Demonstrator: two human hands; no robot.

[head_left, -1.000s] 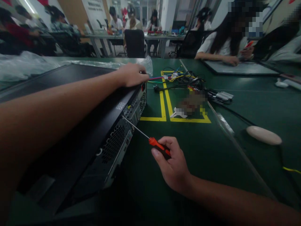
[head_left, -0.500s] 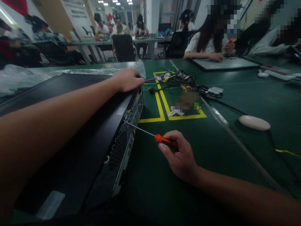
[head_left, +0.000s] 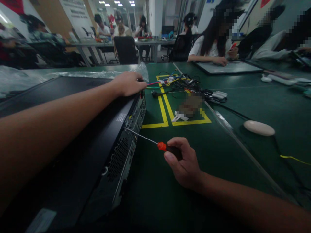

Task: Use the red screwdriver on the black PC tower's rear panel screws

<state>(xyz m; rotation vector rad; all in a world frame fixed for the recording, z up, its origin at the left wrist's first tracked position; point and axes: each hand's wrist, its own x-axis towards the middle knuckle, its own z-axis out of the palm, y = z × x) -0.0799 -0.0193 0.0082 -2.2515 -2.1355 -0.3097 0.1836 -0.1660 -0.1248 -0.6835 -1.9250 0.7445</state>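
A black desktop computer case lies on its side at the left, its metal back panel with a honeycomb vent facing right. My left hand presses on the far rear corner of the case, fingers curled over the edge and partly hidden. In my right hand is a screwdriver with an orange and black handle, pinched between thumb and fingers. Its long thin shaft points left, and the tip meets the back panel near the top edge. Whether a screw sits under the tip is too small to tell.
Beyond the case lie a tangle of cables, a pixelated object inside yellow tape lines, and a white oval mouse. Clear plastic wrap is behind the case. Across the green table a person sits by a flat panel.
The screwdriver handle has turned in my right fingers, its orange stripe no longer showing. The tip stays at the back panel. My left hand keeps its place, while the view has shifted slightly.
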